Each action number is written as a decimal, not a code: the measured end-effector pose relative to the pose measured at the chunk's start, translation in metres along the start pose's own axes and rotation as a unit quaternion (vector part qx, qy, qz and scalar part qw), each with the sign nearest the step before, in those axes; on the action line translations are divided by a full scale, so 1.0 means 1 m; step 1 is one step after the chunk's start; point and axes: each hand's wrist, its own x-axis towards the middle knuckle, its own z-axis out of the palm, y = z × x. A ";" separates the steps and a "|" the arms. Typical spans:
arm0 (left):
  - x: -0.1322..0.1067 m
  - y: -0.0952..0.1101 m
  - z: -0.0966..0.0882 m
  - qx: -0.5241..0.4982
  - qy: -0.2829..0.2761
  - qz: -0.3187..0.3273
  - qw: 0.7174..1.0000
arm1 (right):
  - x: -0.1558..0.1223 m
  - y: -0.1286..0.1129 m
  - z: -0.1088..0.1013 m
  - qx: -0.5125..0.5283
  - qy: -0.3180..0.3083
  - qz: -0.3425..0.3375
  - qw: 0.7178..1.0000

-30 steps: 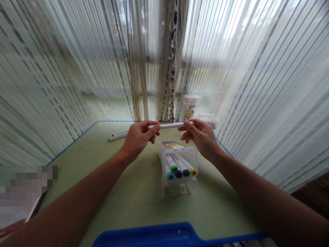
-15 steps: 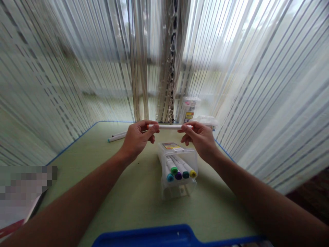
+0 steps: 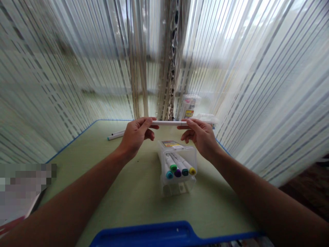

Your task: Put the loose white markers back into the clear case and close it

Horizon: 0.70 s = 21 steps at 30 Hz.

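A white marker [image 3: 169,123] is held level between my two hands, above the far part of the table. My left hand [image 3: 136,133] pinches its left end between thumb and fingers. At the other end my right hand [image 3: 202,135] grips it the same way. Both tips of the marker are covered by my fingers. Just below and nearer to me, a clear plastic marker case [image 3: 177,147] lies on its side with its open end facing me. Several white markers [image 3: 176,163] with green, blue, purple, teal and yellow ends lie inside it.
Two white markers [image 3: 116,136] lie on the green table [image 3: 123,192] beyond my left wrist. A second clear case [image 3: 189,107] stands at the back, beside another clear plastic piece [image 3: 207,119]. A blue tray [image 3: 144,235] is along the near edge. String curtains [image 3: 102,68] hang behind.
My fingers have shifted on the marker and now cover its orange ends, which showed before. The marker sits slightly higher in view. The case and the other markers have stayed put.
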 end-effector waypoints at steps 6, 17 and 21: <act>0.001 0.000 0.000 -0.017 0.006 -0.011 1.000 | 0.000 -0.002 0.000 0.018 -0.005 0.015 1.000; 0.001 0.002 0.000 -0.040 0.010 -0.030 0.999 | 0.001 -0.003 -0.001 0.022 -0.001 0.020 1.000; 0.001 0.002 0.000 -0.034 0.003 -0.016 0.999 | 0.001 -0.001 -0.002 0.016 0.001 0.012 1.000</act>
